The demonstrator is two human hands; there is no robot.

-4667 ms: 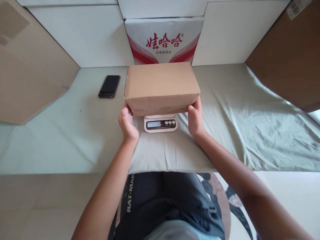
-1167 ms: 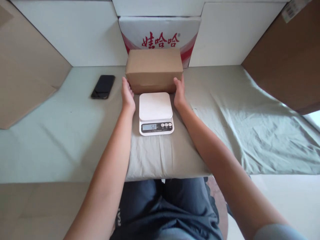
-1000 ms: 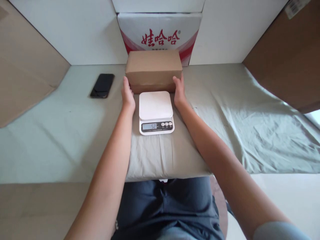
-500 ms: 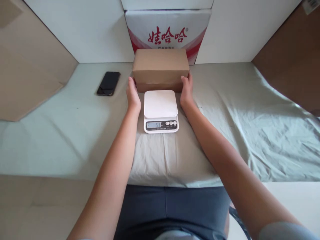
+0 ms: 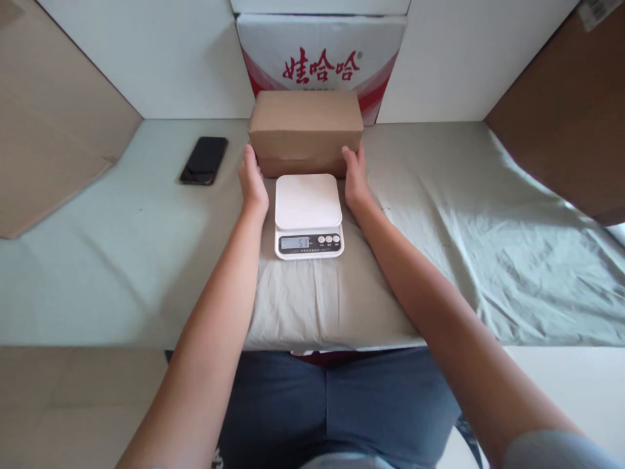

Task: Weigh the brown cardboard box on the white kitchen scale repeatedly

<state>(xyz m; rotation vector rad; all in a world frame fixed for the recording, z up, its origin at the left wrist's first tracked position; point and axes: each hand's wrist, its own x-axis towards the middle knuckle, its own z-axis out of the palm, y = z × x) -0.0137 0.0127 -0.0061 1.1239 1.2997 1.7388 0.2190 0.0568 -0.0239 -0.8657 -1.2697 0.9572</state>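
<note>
One cardboard box (image 5: 305, 143) I see gripped at its sides between left hand (image 5: 254, 185) and right hand (image 5: 356, 182), already off the digital scale (image 5: 308, 203), just behind it.

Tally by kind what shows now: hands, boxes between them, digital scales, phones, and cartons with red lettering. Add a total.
Hands: 2 (left hand and right hand, at opposite sides of the box)
Boxes between the hands: 1 (brown box)
Digital scales: 1 (white scale)
Phones: 1 (black phone)
Cartons with red lettering: 1 (printed carton)
Total: 6
</note>
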